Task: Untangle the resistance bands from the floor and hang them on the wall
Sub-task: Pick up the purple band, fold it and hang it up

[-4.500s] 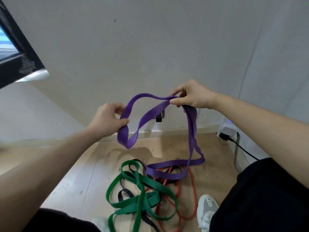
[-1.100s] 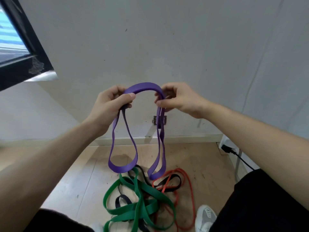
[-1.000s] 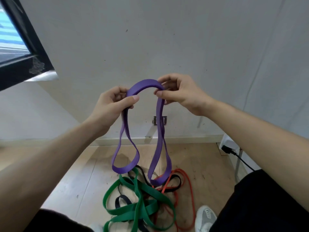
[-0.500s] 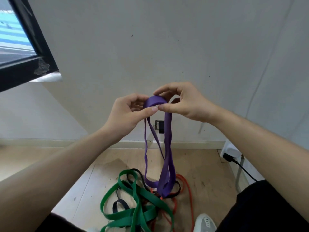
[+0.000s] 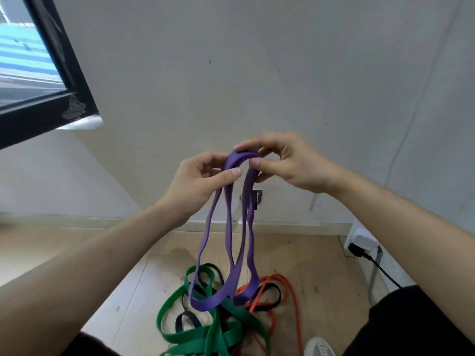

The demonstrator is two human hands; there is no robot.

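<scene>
A purple resistance band (image 5: 227,242) hangs doubled in front of me, its folded top held between both hands. My left hand (image 5: 199,182) pinches the fold from the left with thumb and fingers. My right hand (image 5: 285,160) pinches it from the right. The band's two loops dangle just above the floor pile. There a green band (image 5: 213,335), a black band (image 5: 270,295) and an orange band (image 5: 288,286) lie tangled together. A small metal hook (image 5: 255,197) sits low on the white wall behind the purple band.
A black window frame (image 5: 64,80) is at the upper left. A white power adapter (image 5: 363,242) with a black cable is plugged in at the right wall. My white shoe (image 5: 318,346) stands by the pile on the wooden floor (image 5: 321,265).
My hands came together from apart, folding the purple band in half. Its loops now hang clear of the floor pile, slightly more spread than half a second ago.
</scene>
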